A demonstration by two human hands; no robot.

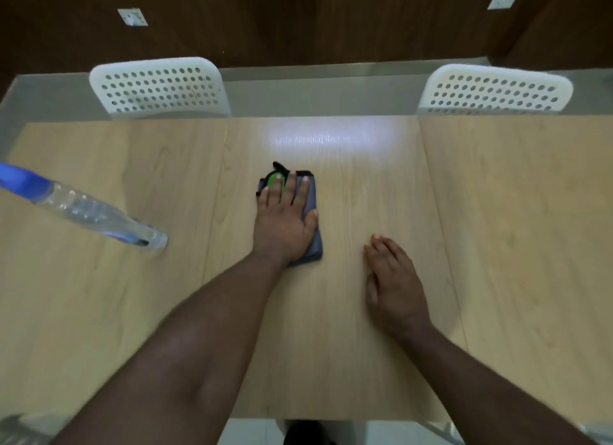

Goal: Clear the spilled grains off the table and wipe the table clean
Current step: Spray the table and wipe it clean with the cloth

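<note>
Nearest the viewer, both forearms are reaching forward over the tabletop (497, 212). The right hand (394, 285) is resting flat on the wood, fingers straight and loosely together, holding nothing. Just beyond and to its left, the left hand (285, 215) is pressing palm-down on a folded blue-grey cloth (313, 209), fingers straight and slightly spread across it, with a green and black item (275, 179) showing under the fingertips; what that item is cannot be told.

The cloth is lying near the middle of the tabletop. Judged from its look, it is soft, light and limp, likely to bunch or slide unless pressed flat; a broad palm hold over its centre suits it best. No grains are visible on the surface.

Farther left, a clear spray bottle (93, 212) with a blue head is appearing tilted at the edge of view. Beyond the far edge, two white perforated chairs (159, 86) are standing.
</note>
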